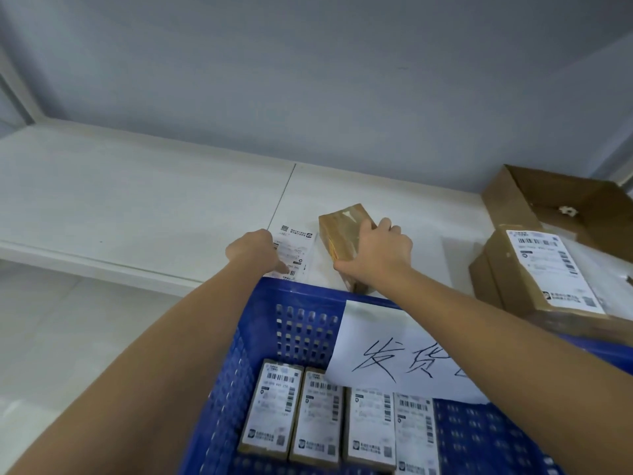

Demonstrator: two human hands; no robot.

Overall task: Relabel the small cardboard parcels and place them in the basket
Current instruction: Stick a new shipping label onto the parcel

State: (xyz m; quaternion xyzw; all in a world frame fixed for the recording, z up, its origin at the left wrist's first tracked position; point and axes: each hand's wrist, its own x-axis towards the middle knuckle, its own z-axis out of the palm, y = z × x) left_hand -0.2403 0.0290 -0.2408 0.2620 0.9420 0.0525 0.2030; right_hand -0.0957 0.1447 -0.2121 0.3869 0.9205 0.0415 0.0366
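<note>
1. Fingers of my right hand [376, 255] curl over the far edge of a small taped cardboard parcel [346, 234] on the white shelf [137, 186], thumb on its near side, gripping it.
2. Left hand [255, 250] rests on a loose shipping label [294, 250] lying flat just beside the parcel; its thumb presses the paper, but whether the hidden fingers pinch it I cannot tell.
3. Parcel looks light and stiff, its tape likely slick, so I judge a grip across the short sides safest.
4. Label is thin and floppy, best lifted by one edge.
5. Below, the blue plastic basket [301, 293] holds four labelled parcels [270, 416] in a row under a handwritten paper sign [394, 351].
6. To the right, a larger labelled carton [534, 279] sits by an open box [561, 204].
</note>
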